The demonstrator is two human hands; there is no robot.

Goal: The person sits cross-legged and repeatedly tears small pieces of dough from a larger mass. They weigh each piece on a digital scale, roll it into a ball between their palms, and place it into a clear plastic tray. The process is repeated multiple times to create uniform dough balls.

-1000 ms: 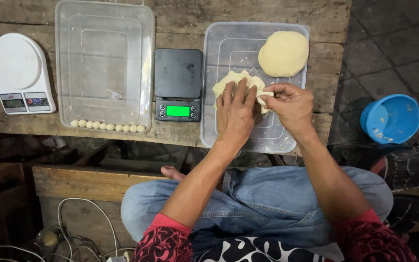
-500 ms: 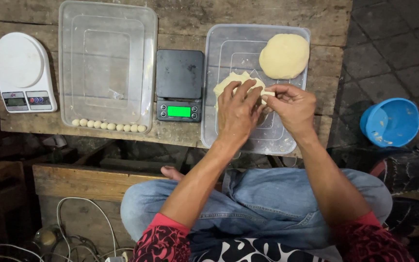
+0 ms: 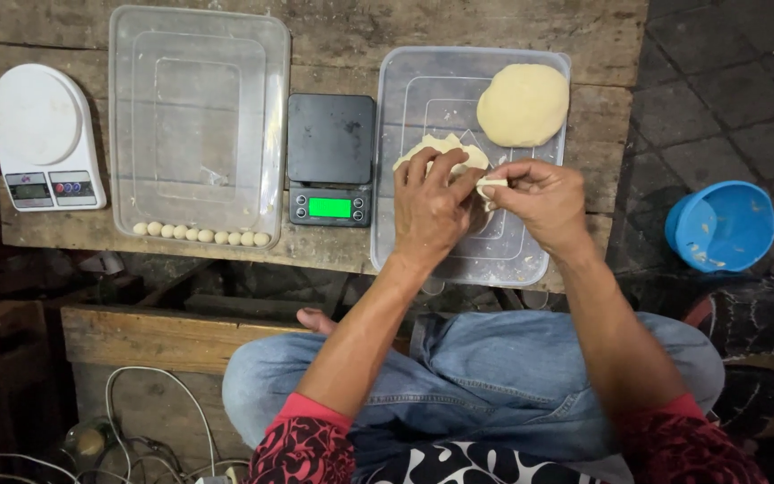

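My left hand (image 3: 434,208) presses down on a pale, ragged lump of dough (image 3: 436,149) lying in a clear plastic tray (image 3: 414,85). My right hand (image 3: 539,202) pinches a small piece of dough (image 3: 492,185) right beside the lump, thumb and fingers closed on it. A larger smooth round of dough (image 3: 523,104) rests in the tray's far right corner. A row of several small dough balls (image 3: 201,235) lines the near edge of a second clear tray (image 3: 197,116) on the left.
A black scale (image 3: 331,159) with a lit green display stands between the trays. A white scale (image 3: 40,136) sits at the far left of the wooden bench (image 3: 333,40). A blue bowl (image 3: 720,225) lies on the paved floor at right. Cables lie below left.
Both hands stay on the dough lump; my right hand's fingers have worked a small piece free at its edge. The view has shifted slightly.
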